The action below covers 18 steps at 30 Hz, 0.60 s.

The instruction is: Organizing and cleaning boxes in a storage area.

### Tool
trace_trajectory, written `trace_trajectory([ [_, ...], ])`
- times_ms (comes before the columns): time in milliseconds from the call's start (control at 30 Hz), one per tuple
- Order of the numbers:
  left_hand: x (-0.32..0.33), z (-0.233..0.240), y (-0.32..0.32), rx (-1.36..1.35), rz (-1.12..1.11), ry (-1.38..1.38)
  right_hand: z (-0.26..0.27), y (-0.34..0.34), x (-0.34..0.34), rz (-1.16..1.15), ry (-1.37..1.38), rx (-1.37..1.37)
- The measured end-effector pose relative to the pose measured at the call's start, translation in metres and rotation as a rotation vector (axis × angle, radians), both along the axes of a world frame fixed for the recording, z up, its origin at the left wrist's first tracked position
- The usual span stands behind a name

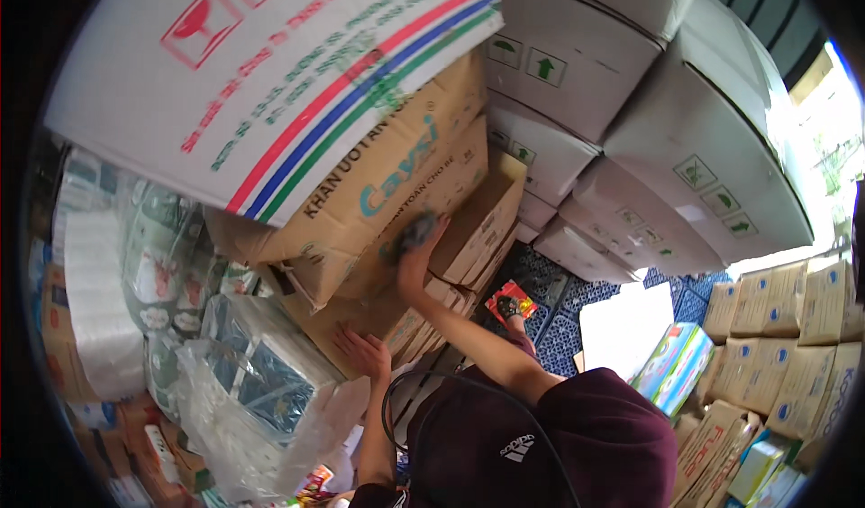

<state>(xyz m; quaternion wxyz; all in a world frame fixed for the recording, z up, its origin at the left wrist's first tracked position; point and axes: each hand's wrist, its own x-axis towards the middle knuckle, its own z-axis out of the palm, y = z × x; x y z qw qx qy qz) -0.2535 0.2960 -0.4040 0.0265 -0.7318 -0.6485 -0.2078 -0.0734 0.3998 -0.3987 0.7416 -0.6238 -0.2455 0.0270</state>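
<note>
My right hand (413, 264) grips a dark bunched cloth (417, 231), blurred, in front of a printed brown cardboard box (395, 190). My left hand (365, 351) is spread, fingers apart, over the brown cardboard surface (317, 332) at the foot of that box; it holds nothing. A large white carton (317, 68) with red, blue and green stripes sits above the brown box and leans over it. Right of my right hand stands another brown carton (483, 227) on a stack.
Plastic-wrapped packs (263, 366) lie close to my left forearm. Tall white cartons (574, 55) rise at the back right. Below them is a blue lattice floor mat (561, 332) with a white sheet (625, 329). Small brown boxes (750, 373) are stacked on the right.
</note>
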Motion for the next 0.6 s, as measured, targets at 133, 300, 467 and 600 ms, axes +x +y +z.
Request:
trace_trajectory([
  [133, -0.004, 0.004, -0.001, 0.033, 0.061, -0.002, 0.029, 0.011, 0.003, 0.044, 0.082, -0.032],
  [300, -0.012, -0.004, 0.0, -0.045, 0.083, -0.127, 0.065, 0.044, 0.12, 0.061, 0.029, 0.33],
  [467, -0.021, -0.015, 0.002, 0.064, 0.093, -0.049, 0.04, 0.031, 0.148, 0.175, 0.322, -0.007],
  [600, -0.026, -0.015, 0.004, 0.078, 0.037, -0.017, 0.024, 0.012, 0.082, 0.039, 0.198, -0.171],
])
